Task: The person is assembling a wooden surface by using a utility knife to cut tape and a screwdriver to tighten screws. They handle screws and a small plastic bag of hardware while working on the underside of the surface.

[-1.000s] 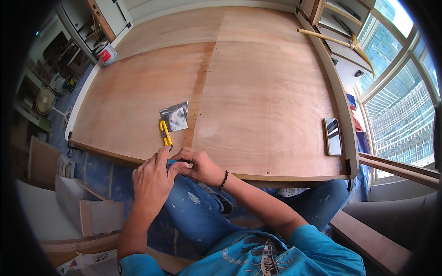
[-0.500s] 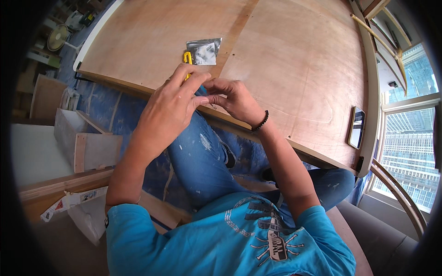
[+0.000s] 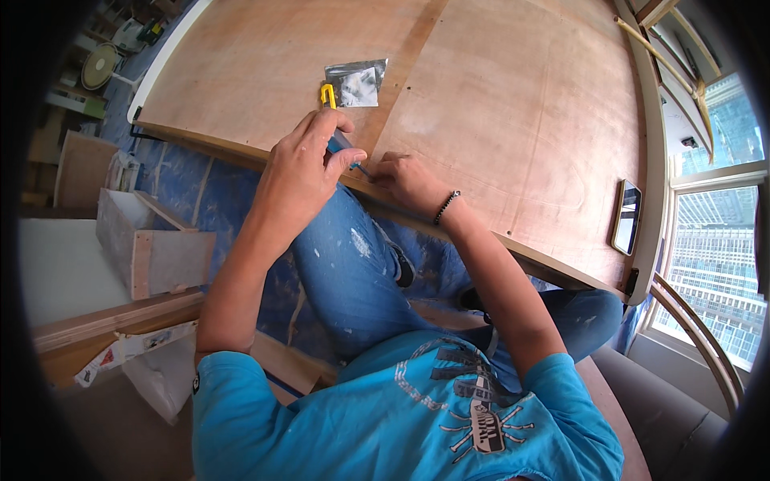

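My left hand [image 3: 303, 164] is closed around a slim blue screwdriver-like tool [image 3: 340, 144], above the near edge of the wooden panel. The tool slants down to the right, its thin end reaching my right fingertips. My right hand [image 3: 411, 183] is drawn in with its fingers together at that end; whatever they pinch is too small to make out. Just beyond my left fingers lies a yellow utility knife [image 3: 327, 94], partly hidden by the hand. Next to it, a small clear plastic bag [image 3: 357, 84] with a white paper piece in it rests flat on the panel.
The large wooden panel [image 3: 497, 96] spreads out ahead of me. A phone [image 3: 626, 217] lies at its right edge, near the window [image 3: 710, 260]. A box-like wooden piece [image 3: 156, 252] stands at left; a fan [image 3: 99, 66] is farther back.
My hands have drawn apart, the right one moving slightly down and to the right. More of the blue tool now shows between them.
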Available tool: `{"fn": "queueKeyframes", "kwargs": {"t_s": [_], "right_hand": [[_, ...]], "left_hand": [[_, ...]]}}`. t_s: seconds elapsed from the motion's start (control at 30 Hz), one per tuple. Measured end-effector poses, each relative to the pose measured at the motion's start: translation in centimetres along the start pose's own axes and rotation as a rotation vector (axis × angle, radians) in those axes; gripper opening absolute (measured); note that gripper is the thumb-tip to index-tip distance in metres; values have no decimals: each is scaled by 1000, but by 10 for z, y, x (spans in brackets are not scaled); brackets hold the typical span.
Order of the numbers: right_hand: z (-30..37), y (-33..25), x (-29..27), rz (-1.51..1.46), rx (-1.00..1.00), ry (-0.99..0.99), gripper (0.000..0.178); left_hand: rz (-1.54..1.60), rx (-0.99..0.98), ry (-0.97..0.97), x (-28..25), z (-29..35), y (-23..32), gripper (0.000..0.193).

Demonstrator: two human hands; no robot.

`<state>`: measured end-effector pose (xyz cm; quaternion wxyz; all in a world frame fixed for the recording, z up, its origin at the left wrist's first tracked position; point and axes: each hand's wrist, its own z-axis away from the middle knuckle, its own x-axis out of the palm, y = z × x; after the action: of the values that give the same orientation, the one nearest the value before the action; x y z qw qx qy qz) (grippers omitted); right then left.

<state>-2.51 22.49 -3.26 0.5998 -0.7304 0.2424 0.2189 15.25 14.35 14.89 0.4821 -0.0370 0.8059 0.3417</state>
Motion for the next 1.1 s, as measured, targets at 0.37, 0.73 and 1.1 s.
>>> {"fn": "queueKeyframes", "kwargs": {"t_s": [0.37, 0.73, 1.1], "right_hand": [[16, 32, -28, -359, 242, 227, 18], [29, 37, -31, -437, 231, 360, 15], [44, 55, -58, -296, 186, 184, 17]], "left_hand": [[47, -188, 119, -1, 15, -14, 32], [-57, -206, -20, 14, 17, -20, 32], [-664, -51, -884, 7, -53, 4, 37]]}}
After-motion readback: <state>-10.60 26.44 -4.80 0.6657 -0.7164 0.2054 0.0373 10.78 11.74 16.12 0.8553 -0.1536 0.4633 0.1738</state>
